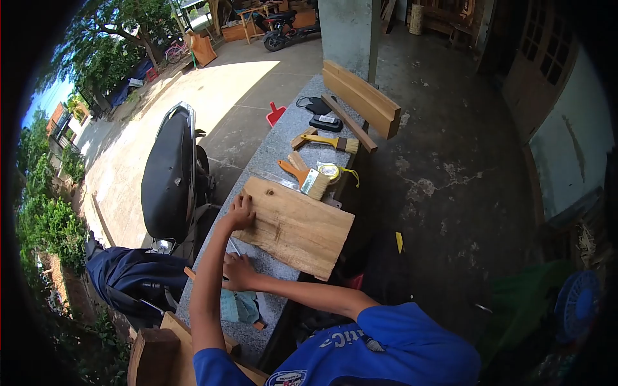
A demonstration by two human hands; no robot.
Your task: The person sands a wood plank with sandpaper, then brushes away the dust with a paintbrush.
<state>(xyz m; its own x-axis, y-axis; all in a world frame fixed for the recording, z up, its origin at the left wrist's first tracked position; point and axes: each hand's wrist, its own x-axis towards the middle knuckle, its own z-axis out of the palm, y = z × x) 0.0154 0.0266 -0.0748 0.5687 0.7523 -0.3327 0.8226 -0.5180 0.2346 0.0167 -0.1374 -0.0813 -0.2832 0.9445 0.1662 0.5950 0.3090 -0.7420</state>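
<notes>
A wide, flat wooden board with a dark knot lies across the granite ledge, its near right end jutting past the edge. My left hand grips the board at its left side, fingers bent over the wood. Just below, my right hand is closed low over the ledge. A thin pale strip shows above its fingers and an orange stick-like piece to its left; what it holds is mostly hidden. Beneath that hand lies a light blue-green cloth.
Beyond the board lie an orange-handled brush, a yellow-handled brush, a tape measure, a black case and a wood strip. A thick beam stands at the far end. A motorbike seat is left.
</notes>
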